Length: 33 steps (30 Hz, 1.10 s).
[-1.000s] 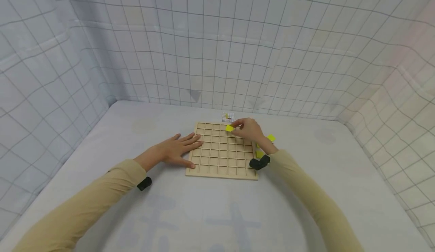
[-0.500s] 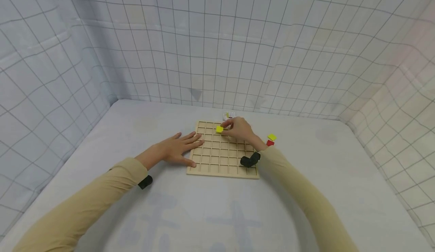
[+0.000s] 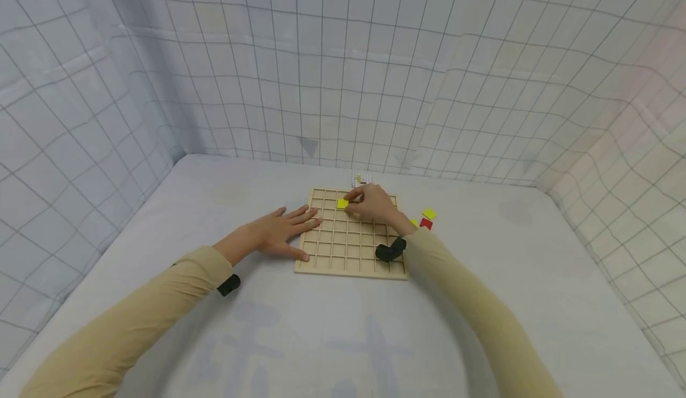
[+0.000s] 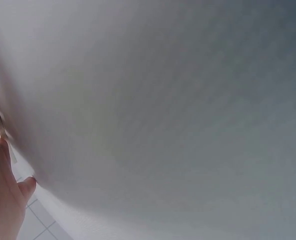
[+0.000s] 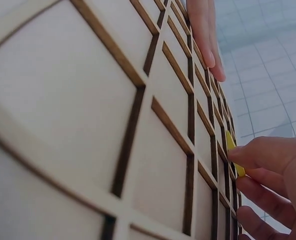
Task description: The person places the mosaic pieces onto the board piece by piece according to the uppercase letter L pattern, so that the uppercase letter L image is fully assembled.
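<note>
A light wooden board [image 3: 339, 246] divided into square cells lies on the table. In the head view, my right hand [image 3: 373, 202] pinches a yellow square tile [image 3: 342, 204] over the board's far part, left of its middle. The right wrist view shows this yellow tile [image 5: 236, 155] tilted against the grid, between thumb and fingers; whether it sits inside a cell I cannot tell. My left hand [image 3: 280, 232] rests with spread fingers on the board's left edge. Only part of that left hand [image 4: 5, 192] shows in the left wrist view.
Right of the board lie a yellow tile [image 3: 430, 214] and a red tile [image 3: 426, 223]. Another yellow tile [image 3: 414, 222] is partly hidden by the right wrist. Beyond the board's far edge lies a small card [image 3: 361, 179] with a printed grid and coloured marks.
My right hand has moved left across the board with the yellow tile, then slightly further to the left. The red tile by the wrist has come into view. The left hand stays put.
</note>
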### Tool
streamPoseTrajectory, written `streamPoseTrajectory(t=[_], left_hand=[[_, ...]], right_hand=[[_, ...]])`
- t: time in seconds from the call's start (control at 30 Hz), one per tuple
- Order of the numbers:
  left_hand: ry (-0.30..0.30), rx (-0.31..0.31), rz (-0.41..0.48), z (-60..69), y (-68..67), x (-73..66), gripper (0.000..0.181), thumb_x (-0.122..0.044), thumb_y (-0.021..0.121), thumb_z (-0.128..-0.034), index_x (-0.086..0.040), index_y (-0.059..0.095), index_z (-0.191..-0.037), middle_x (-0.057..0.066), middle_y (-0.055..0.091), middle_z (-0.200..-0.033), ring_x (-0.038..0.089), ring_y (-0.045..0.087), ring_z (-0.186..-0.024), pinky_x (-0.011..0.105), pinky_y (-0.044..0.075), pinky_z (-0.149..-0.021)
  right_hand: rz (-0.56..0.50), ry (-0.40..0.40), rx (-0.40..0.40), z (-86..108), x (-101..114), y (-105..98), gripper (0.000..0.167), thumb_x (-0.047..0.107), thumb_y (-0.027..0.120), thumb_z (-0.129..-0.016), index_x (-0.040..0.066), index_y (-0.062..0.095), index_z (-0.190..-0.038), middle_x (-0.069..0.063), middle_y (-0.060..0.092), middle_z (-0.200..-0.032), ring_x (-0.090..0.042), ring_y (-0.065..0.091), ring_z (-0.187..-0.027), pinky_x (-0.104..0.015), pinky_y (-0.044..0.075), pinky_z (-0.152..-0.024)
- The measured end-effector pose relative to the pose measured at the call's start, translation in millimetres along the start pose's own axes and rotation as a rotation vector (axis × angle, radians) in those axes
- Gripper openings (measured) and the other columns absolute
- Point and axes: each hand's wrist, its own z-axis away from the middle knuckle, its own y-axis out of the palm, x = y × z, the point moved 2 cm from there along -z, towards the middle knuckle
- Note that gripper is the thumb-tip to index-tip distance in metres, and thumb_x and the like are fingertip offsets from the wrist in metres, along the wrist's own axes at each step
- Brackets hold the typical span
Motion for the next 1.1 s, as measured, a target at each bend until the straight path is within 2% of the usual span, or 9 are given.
streamPoseTrajectory(t=[0.2,0.4,0.77,1.1], left_hand=[[0.002,-0.005,0.007,-1.0,-0.9,2.4,0.093,-0.074,0.045,-0.0856,-0.025,0.009,-0.156,0.002,-0.001,-0.164,0.028,0.0,-0.151,0.063,0.008,-0.116],[0.001,-0.004,0.004,-2.2,-0.1,3.6,0.094,-0.074,0.045,-0.0854,-0.025,0.008,-0.156,0.002,-0.001,-0.164,0.027,0.0,-0.151,0.063,0.008,-0.116],[0.011,-0.009,-0.005,-1.0,0.7,2.6,0.093,-0.074,0.044,-0.0856,-0.025,0.01,-0.156,0.002,0.001,-0.164,0.027,0.002,-0.151,0.064,0.01,-0.116],[0.014,-0.009,-0.008,-0.4,1.9,2.3,0.092,-0.074,0.044,-0.0861,-0.025,0.009,-0.156,0.002,0.0,-0.164,0.027,0.002,-0.151,0.063,0.009,-0.116]], right_hand=[[-0.018,-0.002,0.03,-2.7,2.1,-1.4,0.028,0.02,0.072,-0.085,0.008,0.073,-0.11,-0.009,0.071,-0.113,-0.022,0.067,-0.09,-0.031,0.055,-0.075],[-0.014,0.019,0.035,-4.4,0.2,0.7,0.027,0.024,0.072,-0.086,0.011,0.073,-0.11,-0.007,0.071,-0.115,-0.021,0.067,-0.091,-0.031,0.054,-0.075],[0.005,0.075,-0.011,-0.4,7.8,3.6,0.025,0.027,0.071,-0.087,0.011,0.075,-0.106,-0.006,0.071,-0.116,-0.021,0.069,-0.092,-0.033,0.055,-0.075],[0.043,0.026,-0.086,5.4,2.9,1.6,0.028,0.029,0.071,-0.087,0.013,0.074,-0.109,-0.006,0.073,-0.105,-0.018,0.066,-0.083,-0.027,0.05,-0.066]])
